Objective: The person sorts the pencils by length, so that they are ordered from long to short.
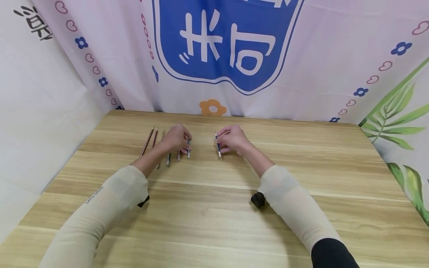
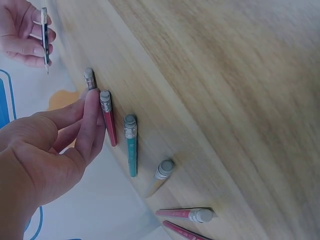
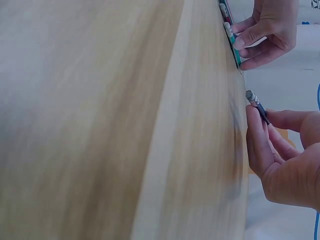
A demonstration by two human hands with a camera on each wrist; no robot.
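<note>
At the right end of a row of pencils, my left hand [image 1: 176, 138] pinches a teal pencil [image 3: 233, 44] between thumb and fingers; the pencil lies on or close to the table. In the left wrist view only its eraser end [image 2: 89, 75] shows past the fingers. My right hand [image 1: 233, 139] holds a dark blue pencil [image 1: 218, 146], eraser end toward me, a short way to the right. Beside the left hand lie a red pencil [image 2: 109, 120], a green pencil [image 2: 131, 147] and a tan pencil [image 2: 160, 177]. Two more reddish pencils [image 1: 146, 142] lie farther left.
The wooden table [image 1: 207, 219] reaches back to a printed curtain [image 1: 127, 56] with a blue shield. A white wall covering [image 1: 40, 111] stands along the left, and leaf-printed cloth [image 1: 399, 126] along the right. Black wrist devices [image 1: 258, 200] sit under the sleeves.
</note>
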